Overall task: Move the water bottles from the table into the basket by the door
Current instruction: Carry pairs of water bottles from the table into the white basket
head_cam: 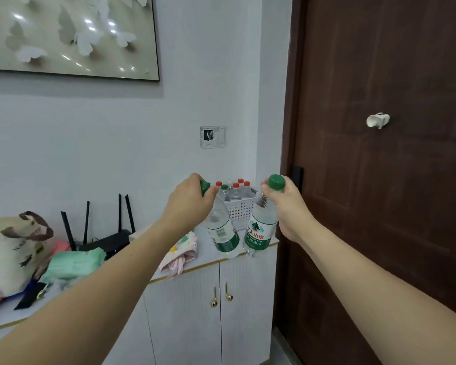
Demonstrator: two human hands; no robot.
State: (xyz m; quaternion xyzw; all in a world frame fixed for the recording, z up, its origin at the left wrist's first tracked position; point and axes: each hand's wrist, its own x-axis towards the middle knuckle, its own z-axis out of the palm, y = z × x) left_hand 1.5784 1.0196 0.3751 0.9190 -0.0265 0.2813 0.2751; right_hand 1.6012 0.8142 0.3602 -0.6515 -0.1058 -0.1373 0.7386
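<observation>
Green-labelled bottles [223, 230] [259, 231] — one per hand [192, 204] [284, 204]

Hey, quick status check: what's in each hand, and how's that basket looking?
Left hand shut on a green-capped bottle; right hand shut on another. Both in front of the white basket, which already holds several bottles. Nothing blocking.

Home entryway, door [379, 180], cabinet [208, 299], router [108, 241]
</observation>
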